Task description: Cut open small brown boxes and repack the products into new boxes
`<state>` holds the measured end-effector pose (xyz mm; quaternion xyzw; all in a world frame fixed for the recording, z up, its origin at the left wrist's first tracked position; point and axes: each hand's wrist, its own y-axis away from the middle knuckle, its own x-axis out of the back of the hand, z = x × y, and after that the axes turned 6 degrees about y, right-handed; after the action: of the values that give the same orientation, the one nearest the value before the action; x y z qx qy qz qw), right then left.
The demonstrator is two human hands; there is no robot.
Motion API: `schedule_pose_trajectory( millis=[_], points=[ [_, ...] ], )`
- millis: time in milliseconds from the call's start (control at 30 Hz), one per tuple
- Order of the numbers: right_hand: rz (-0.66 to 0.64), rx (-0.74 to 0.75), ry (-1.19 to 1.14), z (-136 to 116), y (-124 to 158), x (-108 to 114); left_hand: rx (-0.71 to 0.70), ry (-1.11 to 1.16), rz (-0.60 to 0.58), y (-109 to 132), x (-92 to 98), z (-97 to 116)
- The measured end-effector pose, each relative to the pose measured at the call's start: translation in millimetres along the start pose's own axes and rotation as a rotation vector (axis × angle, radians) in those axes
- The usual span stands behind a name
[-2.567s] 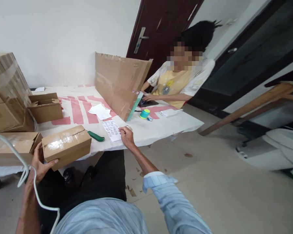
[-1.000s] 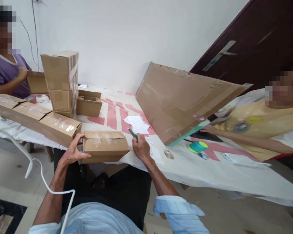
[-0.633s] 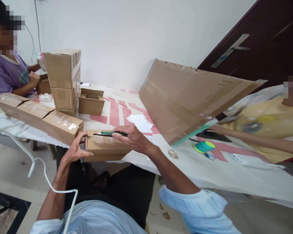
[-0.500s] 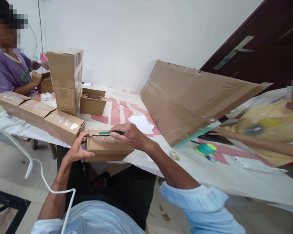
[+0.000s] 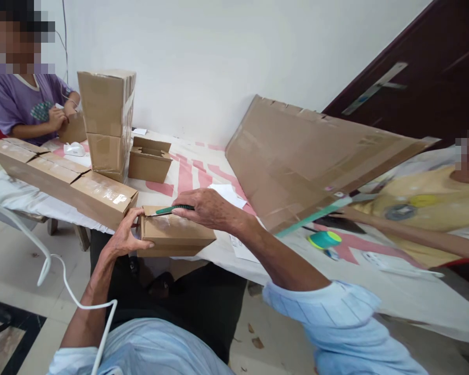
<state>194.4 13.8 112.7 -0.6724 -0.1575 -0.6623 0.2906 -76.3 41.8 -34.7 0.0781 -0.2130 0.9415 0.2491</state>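
Note:
A closed cardboard box (image 5: pixel 180 237) lies at the table's near edge, clear tape along its top. My left hand (image 5: pixel 125 234) grips the box's left end, thumb along the near side and fingers at the top corner. In my right hand (image 5: pixel 203 208) is a green-handled utility knife (image 5: pixel 166 210), its blade at the top of the box near the left end. The fingers are wrapped round the handle, and part of it is hidden by them.
Taped boxes (image 5: pixel 62 174) form a row at left, beside a tall stack (image 5: pixel 105 114). An open box (image 5: pixel 148 164) stands behind. A large cardboard sheet (image 5: pixel 297 156) leans at right near a teal tape roll (image 5: pixel 324 239). Co-workers sit left and right; a white cable (image 5: pixel 84 306) hangs by my left arm.
My right hand and the knife have shifted slightly left along the box top. At left, the co-worker's hands have come lower, to the box there. The camera view has moved slightly.

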Motion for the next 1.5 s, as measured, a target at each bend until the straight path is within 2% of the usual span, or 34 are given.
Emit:
schedule_pose_trajectory(
  millis=[233,400,533,667,733,800,867,900,1067,1100,1167,1200,1233,1300,1400,1500],
  points=[
    [-0.114,0.024,0.173,-4,-17,10,0.012,0.018,-0.006,-1,3.0,0],
    [-0.161,0.022,0.146,13,-11,17,0.017,0.018,-0.013,-5,5.7,-4],
    [-0.132,-0.048,0.159,39,15,12,0.016,0.025,-0.012,-4,7.8,-4],
    [-0.108,-0.126,0.084,68,59,12,0.024,0.016,0.008,-1,11.5,-4],
    [-0.016,-0.183,-0.028,79,84,14,0.023,0.016,0.003,-1,13.2,-5],
    [0.143,-0.282,-0.120,86,105,9,0.029,0.011,-0.006,-2,14.6,-5],
    [0.292,-0.402,-0.180,88,120,-12,0.045,-0.003,-0.018,-4,15.9,-3],
    [0.344,-0.465,-0.200,87,125,-29,0.055,-0.014,-0.025,-5,16.6,-2],
    [0.463,-0.762,-0.258,67,121,-147,0.090,-0.043,-0.041,-10,19.4,4],
    [0.489,-0.786,-0.285,63,118,-167,0.096,-0.044,-0.042,-10,19.7,5],
    [0.519,-0.794,-0.334,58,110,-192,0.113,-0.046,-0.041,-10,20.2,6],
    [0.526,-0.789,-0.352,58,106,-196,0.121,-0.046,-0.039,-11,20.3,6],
    [0.536,-0.782,-0.366,59,102,-195,0.126,-0.043,-0.036,-11,20.3,6],
    [0.590,-0.759,-0.388,62,93,-180,0.128,-0.029,-0.031,-12,20.2,6],
    [0.654,-0.598,-0.406,60,77,-138,0.142,-0.001,-0.026,-13,20.1,6],
    [0.494,-0.317,-0.375,40,64,-98,0.156,0.024,-0.031,-15,20.2,6]
  ],
)
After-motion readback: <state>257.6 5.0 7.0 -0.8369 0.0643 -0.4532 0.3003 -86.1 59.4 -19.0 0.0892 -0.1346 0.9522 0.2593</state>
